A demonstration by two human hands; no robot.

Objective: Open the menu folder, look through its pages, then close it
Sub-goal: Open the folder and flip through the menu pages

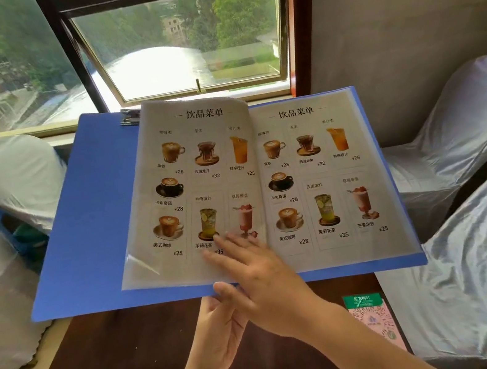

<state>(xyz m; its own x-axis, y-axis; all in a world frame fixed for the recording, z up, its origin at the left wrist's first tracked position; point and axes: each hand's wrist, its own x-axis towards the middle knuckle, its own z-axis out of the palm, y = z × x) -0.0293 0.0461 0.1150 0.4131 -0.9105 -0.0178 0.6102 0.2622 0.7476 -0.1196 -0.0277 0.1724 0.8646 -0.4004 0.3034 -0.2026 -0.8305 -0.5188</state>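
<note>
Partly hidden, left hand [218, 328] probably grips open menu folder [85, 218] underneath.

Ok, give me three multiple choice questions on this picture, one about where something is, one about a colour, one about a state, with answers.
1. Where is the metal clip?
A. folder's top edge
B. under the table
C. on a chair

2. What colour is the menu folder?
A. red
B. blue
C. black

3. How is the folder?
A. shut
B. open, a page half turned
C. lying on the floor

Answers: A, it sits on the top edge near the window; B, the cover is blue; B, the right hand rests on a lifted page while the left hand supports the folder from below.
</note>
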